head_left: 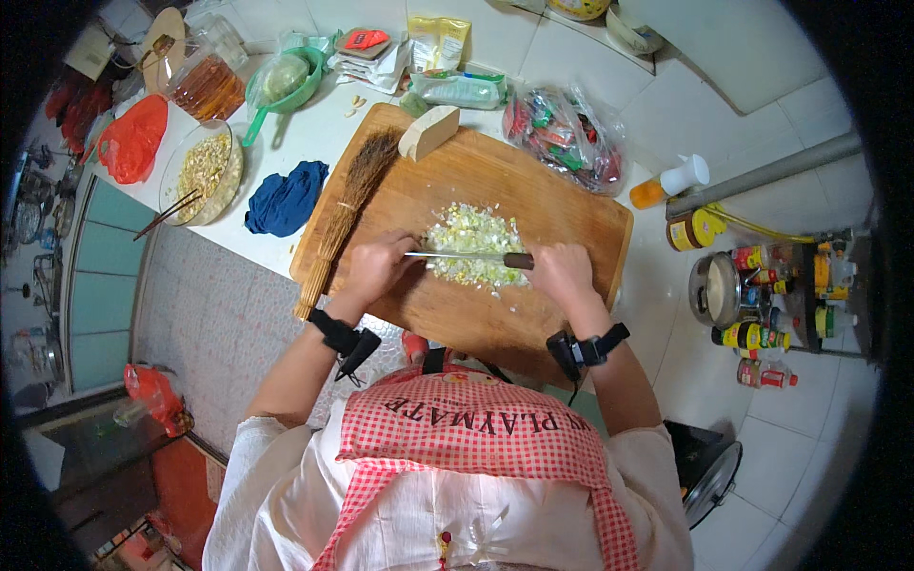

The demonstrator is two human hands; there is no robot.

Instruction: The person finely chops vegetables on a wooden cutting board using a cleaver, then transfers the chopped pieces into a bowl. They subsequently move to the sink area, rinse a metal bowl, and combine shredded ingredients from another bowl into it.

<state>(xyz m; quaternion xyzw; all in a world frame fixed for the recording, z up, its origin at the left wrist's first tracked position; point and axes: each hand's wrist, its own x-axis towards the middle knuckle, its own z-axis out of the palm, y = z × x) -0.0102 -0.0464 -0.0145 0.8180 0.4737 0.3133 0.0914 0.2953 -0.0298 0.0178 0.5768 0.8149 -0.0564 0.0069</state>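
Observation:
A kitchen knife lies crosswise over a heap of finely chopped white and pale green vegetable, perhaps scallion or leek. My right hand is closed around its dark handle. At the other end, my left hand grips the blade near the tip, the fingertips partly hidden. The edge of the blade is down in the chopped bits and cannot be seen. Beneath everything is a wooden cutting board, with small scraps scattered around the heap.
A straw brush and a pale block lie on the board. Leftward are a dark blue cloth and a glass bowl of chopped food with chopsticks. A plastic bag of packets and a spray bottle stand beyond.

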